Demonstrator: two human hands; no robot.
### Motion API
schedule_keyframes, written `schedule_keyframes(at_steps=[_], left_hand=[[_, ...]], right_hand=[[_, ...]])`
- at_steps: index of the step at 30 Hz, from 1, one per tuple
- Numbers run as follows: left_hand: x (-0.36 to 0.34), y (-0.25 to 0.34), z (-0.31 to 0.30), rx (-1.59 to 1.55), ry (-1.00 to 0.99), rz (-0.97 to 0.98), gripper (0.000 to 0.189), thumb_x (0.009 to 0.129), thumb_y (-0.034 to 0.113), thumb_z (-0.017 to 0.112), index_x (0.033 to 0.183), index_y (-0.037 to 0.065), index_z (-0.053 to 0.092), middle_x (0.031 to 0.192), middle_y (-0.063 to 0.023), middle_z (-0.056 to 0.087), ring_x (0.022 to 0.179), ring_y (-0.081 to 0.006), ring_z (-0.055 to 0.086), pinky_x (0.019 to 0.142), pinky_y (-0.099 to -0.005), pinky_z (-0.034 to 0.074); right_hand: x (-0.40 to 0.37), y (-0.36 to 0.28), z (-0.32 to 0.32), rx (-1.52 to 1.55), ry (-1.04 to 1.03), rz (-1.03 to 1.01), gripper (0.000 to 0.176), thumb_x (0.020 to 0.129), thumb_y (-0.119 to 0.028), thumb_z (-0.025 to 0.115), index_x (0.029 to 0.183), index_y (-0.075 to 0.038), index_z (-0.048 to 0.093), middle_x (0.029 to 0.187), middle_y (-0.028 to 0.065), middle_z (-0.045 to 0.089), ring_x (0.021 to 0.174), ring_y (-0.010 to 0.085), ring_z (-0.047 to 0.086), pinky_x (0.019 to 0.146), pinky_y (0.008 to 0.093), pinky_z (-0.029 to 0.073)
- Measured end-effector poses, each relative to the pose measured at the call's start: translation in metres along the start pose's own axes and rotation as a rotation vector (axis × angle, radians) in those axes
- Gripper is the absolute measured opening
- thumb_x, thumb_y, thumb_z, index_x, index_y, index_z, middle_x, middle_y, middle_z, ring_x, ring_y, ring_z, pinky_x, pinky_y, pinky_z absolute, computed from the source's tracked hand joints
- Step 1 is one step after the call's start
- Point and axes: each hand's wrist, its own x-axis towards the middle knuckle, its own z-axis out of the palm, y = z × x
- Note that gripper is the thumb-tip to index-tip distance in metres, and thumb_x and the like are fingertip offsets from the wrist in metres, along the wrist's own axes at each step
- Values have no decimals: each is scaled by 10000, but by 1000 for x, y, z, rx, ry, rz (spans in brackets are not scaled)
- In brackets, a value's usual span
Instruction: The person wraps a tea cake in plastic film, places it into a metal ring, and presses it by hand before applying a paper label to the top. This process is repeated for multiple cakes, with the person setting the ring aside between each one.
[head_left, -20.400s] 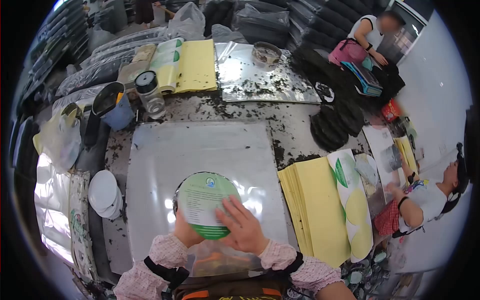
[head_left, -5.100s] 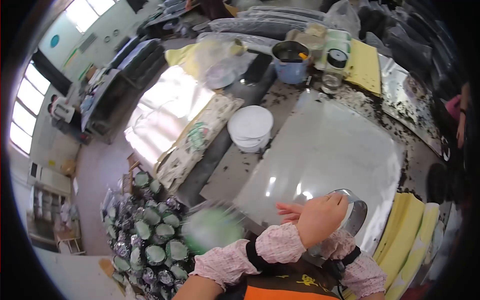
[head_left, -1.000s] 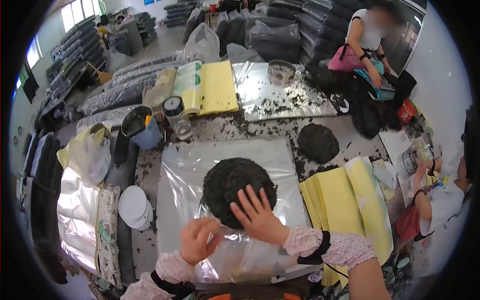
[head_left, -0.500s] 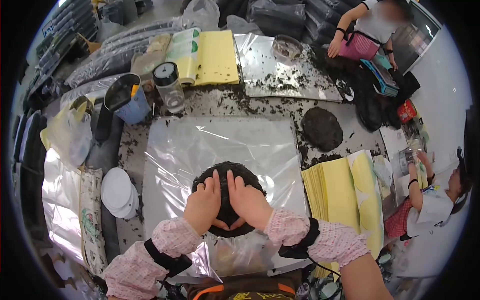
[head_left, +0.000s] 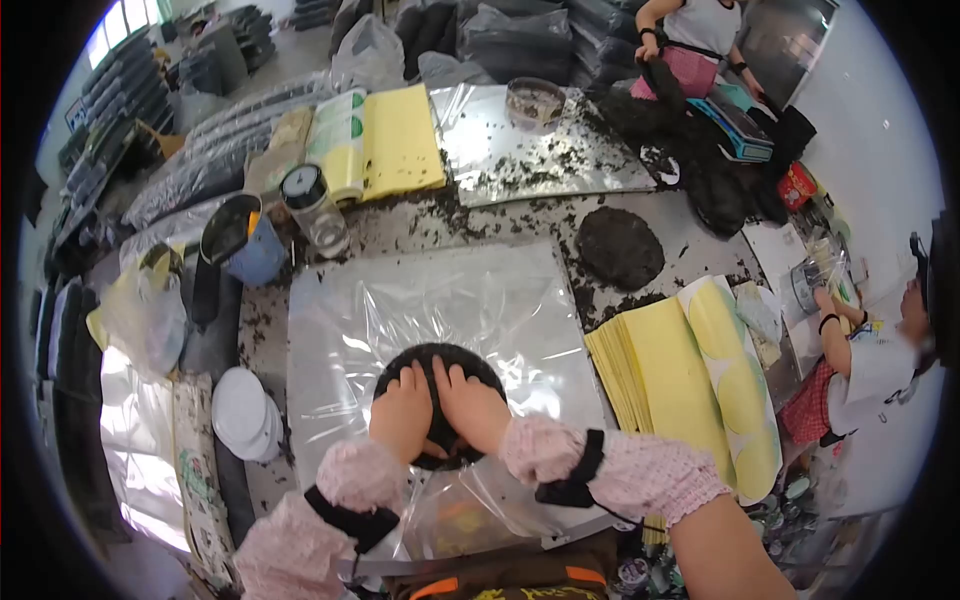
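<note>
A round, dark, flaky cake (head_left: pixel 430 352) lies on clear plastic film (head_left: pixel 480 295) over a flat board. My left hand (head_left: pixel 402 415) rests on the cake's left half, with its fingers stretched forward. On the right half lies my right hand (head_left: pixel 472 410), its fingers extended alongside the left ones. The thumbs angle toward each other near the cake's front edge. Between the hands a strip of dark surface shows. Creases in the film run outward from the cake.
A second dark cake (head_left: pixel 620 248) lies at back right, above stacked yellow sheets (head_left: pixel 665 385). White discs (head_left: pixel 240 405), a blue jug (head_left: pixel 262 255) and a clear jar (head_left: pixel 322 225) stand left. Dark flakes litter the table. Two people work at the right, one handling dark material.
The view has shifted. My hands stay on the cake, fingertips now farther forward relative to its far edge. The film shows more creases around it. The person at the back now lifts dark material.
</note>
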Motion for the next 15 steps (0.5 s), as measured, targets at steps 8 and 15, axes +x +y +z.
schedule_keyframes(at_steps=[8,15], left_hand=[[0,-7,5,-209,191,212,867,596,235,894,1391,149,559,1431,-96,502,1274,-331,500,1003,-405,509],[0,-7,-3,-307,133,178,867,605,258,897,1397,176,555,1430,-79,502,1282,-334,495,1020,-427,497]], right_hand=[[-102,-8,-34,435,161,-476,537,800,-269,765,1230,21,623,1109,153,646,985,339,639,829,437,531],[-85,118,-71,192,350,-104,343,837,-229,724,1137,-65,708,1062,129,702,958,317,674,809,416,543]])
